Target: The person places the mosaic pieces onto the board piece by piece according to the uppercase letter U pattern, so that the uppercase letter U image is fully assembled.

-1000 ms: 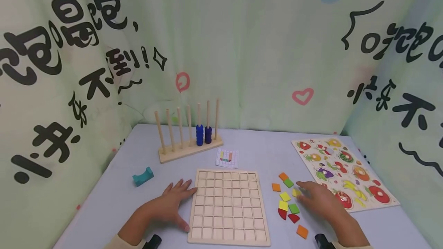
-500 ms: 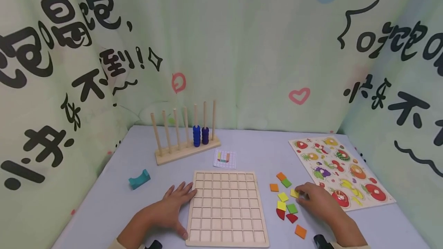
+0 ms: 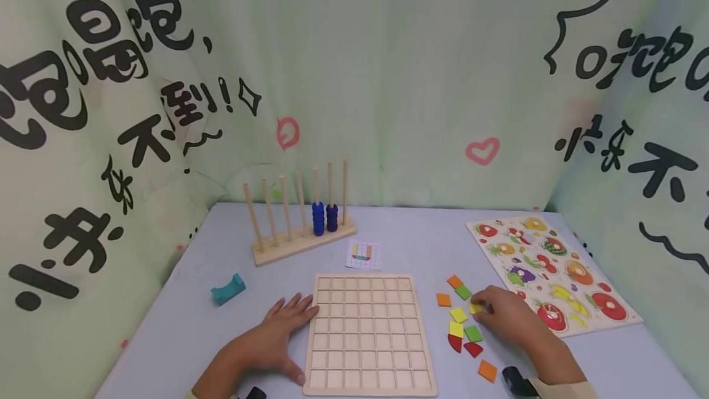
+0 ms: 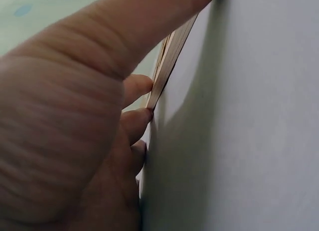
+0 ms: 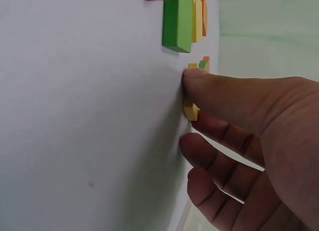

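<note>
My left hand (image 3: 277,338) rests spread at the left edge of a wooden grid board (image 3: 370,337), its fingertips and thumb against the rim. In the left wrist view the fingers touch the board's side (image 4: 172,54). My right hand (image 3: 509,314) pinches a small yellow block (image 3: 476,308) between thumb and index finger, low at the tabletop. In the right wrist view the thumb covers part of that yellow block (image 5: 190,109), and the other fingers curl loosely below. Beside it lie loose coloured pieces: a green block (image 3: 473,333), a yellow square (image 3: 458,315) and red wedges (image 3: 473,349).
Behind the board lies a small pattern card (image 3: 364,255). A peg stand (image 3: 304,242) with blue beads stands at the back left, and a teal curved block (image 3: 228,290) lies left. A fruit puzzle board (image 3: 554,276) is at the right. Orange squares (image 3: 487,370) lie nearby.
My right thumb and index finger have closed around the yellow block, which they were reaching at a second ago. The left hand stays at the board's edge. The head view has shifted slightly.
</note>
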{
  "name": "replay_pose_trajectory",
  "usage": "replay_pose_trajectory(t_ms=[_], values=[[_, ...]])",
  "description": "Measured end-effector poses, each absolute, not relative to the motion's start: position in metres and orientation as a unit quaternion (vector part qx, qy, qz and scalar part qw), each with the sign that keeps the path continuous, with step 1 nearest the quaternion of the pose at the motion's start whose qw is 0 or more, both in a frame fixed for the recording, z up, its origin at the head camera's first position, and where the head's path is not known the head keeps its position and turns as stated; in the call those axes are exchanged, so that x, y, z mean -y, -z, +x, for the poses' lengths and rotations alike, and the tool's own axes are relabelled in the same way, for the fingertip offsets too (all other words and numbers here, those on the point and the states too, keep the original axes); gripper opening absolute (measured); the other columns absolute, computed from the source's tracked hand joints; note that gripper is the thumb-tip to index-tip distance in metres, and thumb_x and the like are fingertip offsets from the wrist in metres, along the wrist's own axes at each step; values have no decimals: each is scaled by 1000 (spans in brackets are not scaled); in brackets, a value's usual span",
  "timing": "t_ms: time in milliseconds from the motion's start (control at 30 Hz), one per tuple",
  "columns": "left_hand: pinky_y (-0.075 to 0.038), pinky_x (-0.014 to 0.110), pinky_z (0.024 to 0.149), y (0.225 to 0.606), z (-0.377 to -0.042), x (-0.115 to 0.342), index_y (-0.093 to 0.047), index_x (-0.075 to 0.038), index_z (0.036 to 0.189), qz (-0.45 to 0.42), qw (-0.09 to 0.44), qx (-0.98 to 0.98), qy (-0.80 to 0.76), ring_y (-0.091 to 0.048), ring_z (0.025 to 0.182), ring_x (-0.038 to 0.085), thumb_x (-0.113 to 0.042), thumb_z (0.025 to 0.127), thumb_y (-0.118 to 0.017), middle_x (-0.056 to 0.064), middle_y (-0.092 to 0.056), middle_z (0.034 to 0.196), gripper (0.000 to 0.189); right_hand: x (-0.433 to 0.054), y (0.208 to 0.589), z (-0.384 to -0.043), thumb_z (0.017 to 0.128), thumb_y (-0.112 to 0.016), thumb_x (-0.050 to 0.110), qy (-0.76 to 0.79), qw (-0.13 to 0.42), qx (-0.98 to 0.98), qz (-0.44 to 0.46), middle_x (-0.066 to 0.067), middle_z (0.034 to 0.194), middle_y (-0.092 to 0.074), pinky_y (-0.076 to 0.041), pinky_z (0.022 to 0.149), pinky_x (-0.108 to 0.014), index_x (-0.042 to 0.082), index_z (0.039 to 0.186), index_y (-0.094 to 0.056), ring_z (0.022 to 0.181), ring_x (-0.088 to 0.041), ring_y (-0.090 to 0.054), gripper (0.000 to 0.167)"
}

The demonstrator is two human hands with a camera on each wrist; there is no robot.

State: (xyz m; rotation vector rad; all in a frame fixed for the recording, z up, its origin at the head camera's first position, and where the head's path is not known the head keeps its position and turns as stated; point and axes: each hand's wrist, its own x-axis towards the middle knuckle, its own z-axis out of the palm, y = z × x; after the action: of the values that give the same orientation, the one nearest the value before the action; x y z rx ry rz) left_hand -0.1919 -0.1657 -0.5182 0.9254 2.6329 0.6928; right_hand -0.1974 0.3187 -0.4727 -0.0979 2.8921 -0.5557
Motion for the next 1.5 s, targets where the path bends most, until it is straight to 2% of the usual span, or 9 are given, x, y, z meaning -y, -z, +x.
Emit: replay_pose_trajectory(t_ms=[233,500,767,1000,1267,1500], values=[[-3,56,114,519,-196,160,-35,-17,152,316,120,-912,-231,-9,147,30,-80,51,-73,3,-22,160,126,-323,466,-199,81,-79,17,168,108,-978,-57,-1,105,-63,-51,85,-52,13,110,-73,94,-22,-57,30],[-4,58,114,521,-192,165,-36,-14,152,318,113,-916,-216,-10,147,32,-82,51,-71,5,-23,159,127,-320,470,-202,83,-77,14,187,119,-974,-52,-1,105,-63,-49,87,-53,16,109,-73,97,-24,-57,27],[-5,57,114,517,-189,167,-36,-14,152,315,114,-917,-214,-11,147,32,-81,51,-71,5,-24,159,126,-316,473,-203,86,-74,15,169,123,-975,-78,2,105,-60,-50,89,-51,16,114,-69,97,-22,-56,28],[-3,56,115,515,-191,167,-31,-15,154,326,125,-912,-213,-8,147,30,-81,54,-71,5,-20,160,125,-308,465,-202,85,-75,17,162,100,-975,-111,4,108,-59,-52,88,-48,18,114,-68,99,-22,-57,30],[-3,56,114,516,-189,166,-32,-15,153,317,124,-917,-207,-9,147,30,-83,52,-70,4,-20,160,128,-281,465,-208,89,-72,15,178,96,-972,-124,5,109,-56,-51,88,-42,18,115,-67,94,-17,-53,27],[-2,56,115,515,-188,161,-33,-18,153,299,131,-922,-207,-7,147,28,-85,50,-69,1,-20,160,128,-257,467,-214,89,-71,13,178,55,-967,-173,7,106,-58,-51,87,-40,15,114,-68,89,-13,-53,25]])
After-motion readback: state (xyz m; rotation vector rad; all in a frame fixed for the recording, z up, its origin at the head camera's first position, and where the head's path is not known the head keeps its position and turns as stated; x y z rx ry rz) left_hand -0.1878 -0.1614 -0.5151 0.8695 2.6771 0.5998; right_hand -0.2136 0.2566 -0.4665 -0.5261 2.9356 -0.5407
